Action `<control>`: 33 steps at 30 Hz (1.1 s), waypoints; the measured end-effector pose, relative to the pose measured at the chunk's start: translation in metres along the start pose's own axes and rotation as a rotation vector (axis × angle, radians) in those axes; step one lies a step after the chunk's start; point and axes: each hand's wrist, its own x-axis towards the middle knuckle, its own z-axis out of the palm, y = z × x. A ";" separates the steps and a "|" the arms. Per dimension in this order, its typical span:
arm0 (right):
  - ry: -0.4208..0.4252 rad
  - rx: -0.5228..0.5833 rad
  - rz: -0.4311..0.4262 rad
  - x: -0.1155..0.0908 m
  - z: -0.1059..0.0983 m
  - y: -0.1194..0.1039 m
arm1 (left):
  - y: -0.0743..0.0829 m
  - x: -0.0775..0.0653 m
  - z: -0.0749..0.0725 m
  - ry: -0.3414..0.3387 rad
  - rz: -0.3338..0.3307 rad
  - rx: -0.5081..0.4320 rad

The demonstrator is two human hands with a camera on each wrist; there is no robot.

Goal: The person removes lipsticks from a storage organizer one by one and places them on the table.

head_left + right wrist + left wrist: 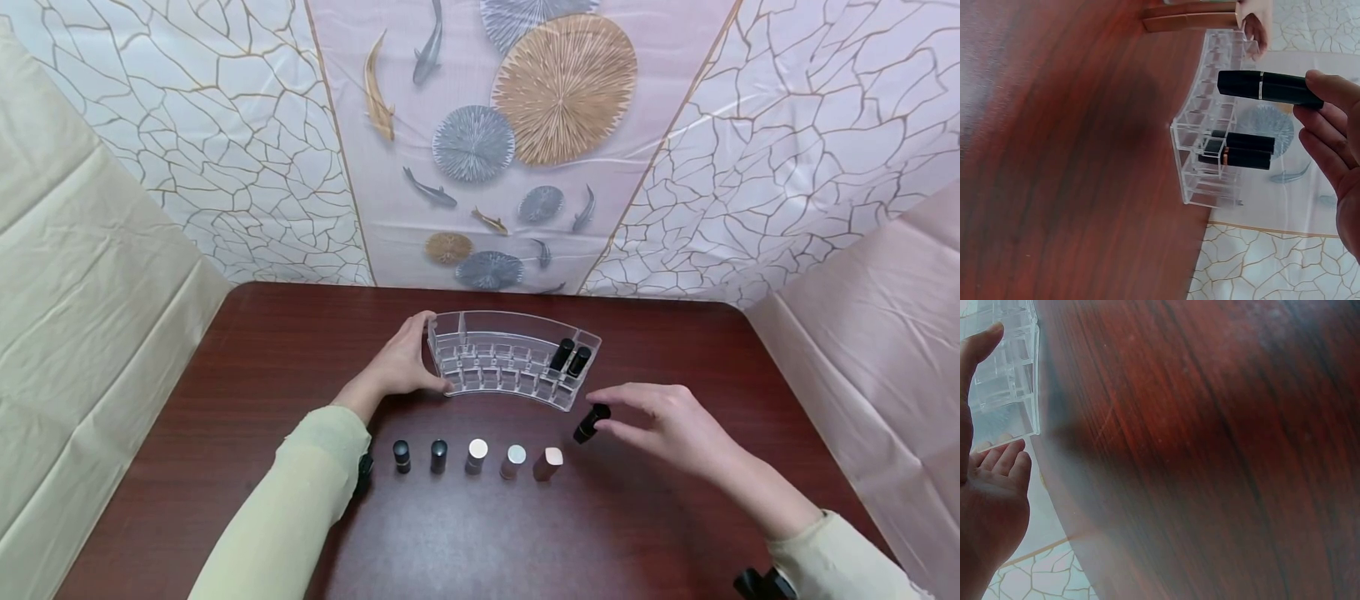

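Observation:
A clear lipstick organizer [498,382], curved and divided into small compartments, stands on the table. My left hand [403,358] holds its left end, the thumb [986,342] at the front and the other fingers at the side and back. Two black lipsticks [562,354] stand in its right-end compartments. Between thumb and fingertips, my right hand [671,423] pinches another black lipstick [1269,87] with a thin silver band. This tube is tilted, in front of the organizer's right corner and apart from it.
In front of the organizer, several lipsticks stand in a row: black tubes [438,456] at the left, a white-topped one [476,456], a pale-topped one [513,461] and a pinkish-brown one [547,464]. Patterned cloth [262,158] hangs behind the dark wooden table [300,333].

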 end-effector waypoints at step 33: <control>-0.060 0.035 0.041 -0.038 0.034 -0.006 | 0.000 0.001 0.000 -0.007 -0.009 0.003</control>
